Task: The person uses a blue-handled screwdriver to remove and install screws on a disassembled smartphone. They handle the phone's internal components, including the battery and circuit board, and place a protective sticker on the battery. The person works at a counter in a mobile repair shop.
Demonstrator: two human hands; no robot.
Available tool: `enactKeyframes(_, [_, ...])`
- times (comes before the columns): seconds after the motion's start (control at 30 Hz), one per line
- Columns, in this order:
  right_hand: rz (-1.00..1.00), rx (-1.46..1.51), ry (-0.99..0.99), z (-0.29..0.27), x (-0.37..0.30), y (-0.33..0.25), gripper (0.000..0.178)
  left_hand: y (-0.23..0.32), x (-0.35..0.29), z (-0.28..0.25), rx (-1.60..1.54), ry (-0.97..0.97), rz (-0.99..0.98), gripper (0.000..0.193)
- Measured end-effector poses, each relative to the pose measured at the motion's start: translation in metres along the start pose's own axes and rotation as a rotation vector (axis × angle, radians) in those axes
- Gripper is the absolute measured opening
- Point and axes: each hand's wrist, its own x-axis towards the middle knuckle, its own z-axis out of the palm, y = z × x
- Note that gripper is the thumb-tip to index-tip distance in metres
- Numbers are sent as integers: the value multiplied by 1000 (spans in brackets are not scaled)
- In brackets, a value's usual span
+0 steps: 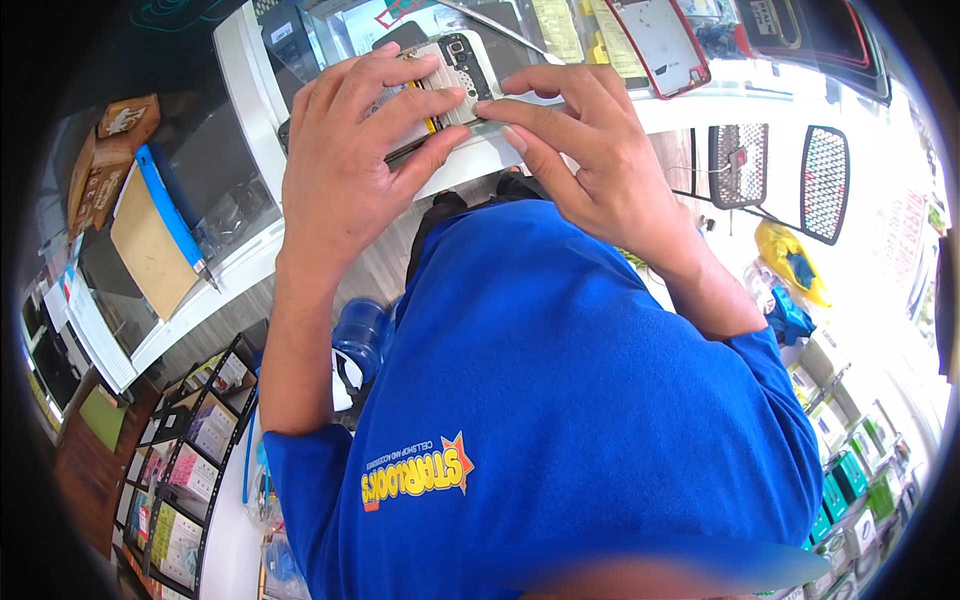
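Observation:
An opened smartphone (462, 62) lies on the white-edged counter in front of me, its back cover off. Its camera block, dark upper board and pale inner plate show. My left hand (345, 150) reaches across the phone's left part, fingers on top and thumb along the near edge, holding it. From the right comes my right hand (605, 140); its index fingertip touches the phone's right near corner, while the thumb is a little apart from it. Whether a tiny part sits under that fingertip is hard to make out. The left hand hides much of the phone's lower half.
A red-rimmed phone frame (665, 48) and yellow papers (558, 35) lie beyond my right hand. A dark case (815, 42) stands farther right. To the left are a wooden box (112, 165) and a tan panel with a blue edge (155, 245). Perforated chairs (740, 165) stand at right.

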Motion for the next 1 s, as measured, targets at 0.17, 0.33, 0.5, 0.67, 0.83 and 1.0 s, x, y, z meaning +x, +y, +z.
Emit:
enactKeyframes(0.17, [-36, 128, 144, -3, 19, 1, 23, 2, 1, -3, 26, -13, -7, 32])
enactKeyframes(0.33, [-57, -232, 258, -1, 51, 23, 24, 6, 2, -5, 28, -17, -30, 38])
enactKeyframes(0.5, [-68, -345, 227, 7, 65, 32, 14, 9, 0, -7, 47, 36, -7, 41])
enactKeyframes(0.67, [-23, -326, 196, 7, 72, 35, 12, 8, -6, -13, 57, 179, 63, 38])
enactKeyframes(0.83, [10, -228, 156, 3, 74, 38, 12, 6, -8, -13, 12, 230, 47, 34])
enactKeyframes(1.0, [-8, -195, 160, 1, 74, 38, 19, 5, -7, -13, 0, 244, 45, 33])
